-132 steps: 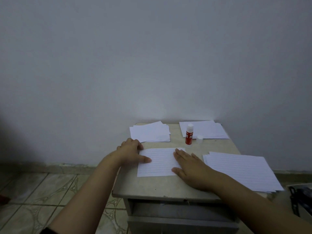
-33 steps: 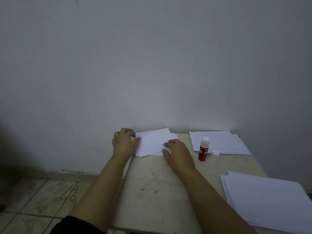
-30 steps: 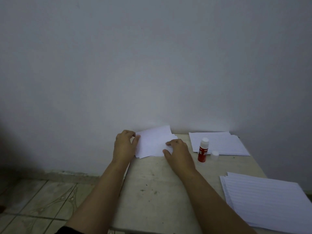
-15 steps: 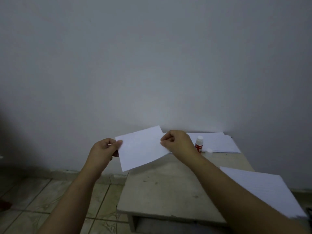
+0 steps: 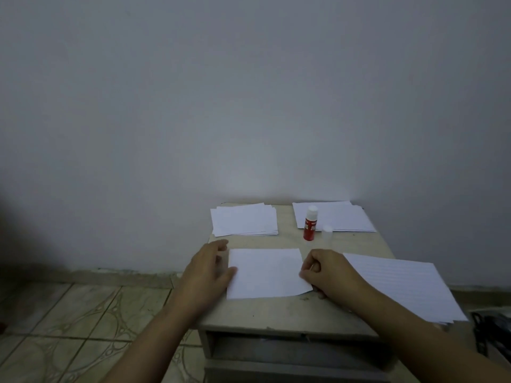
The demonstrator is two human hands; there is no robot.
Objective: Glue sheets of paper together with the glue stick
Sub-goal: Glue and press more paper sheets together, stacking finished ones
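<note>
A single white sheet (image 5: 265, 272) lies on the middle of the small beige table (image 5: 276, 313). My left hand (image 5: 207, 272) rests at the sheet's left edge, fingers relaxed and the thumb touching the paper. My right hand (image 5: 331, 272) is curled at the right edge and pinches the sheet there, where the near right corner curls up a little. The red glue stick (image 5: 309, 229) stands upright behind the sheet with its tip uncovered. Its clear cap (image 5: 327, 232) stands just to the right of it.
A stack of small white sheets (image 5: 244, 219) lies at the back left and another stack (image 5: 340, 217) at the back right. A pile of larger lined paper (image 5: 401, 286) overhangs the right edge. A wall is right behind. Tiled floor (image 5: 69, 322) lies to the left.
Both hands took a sheet from the back left stack, carried it through the air and laid it flat on the middle of the table. The camera view shifted.
</note>
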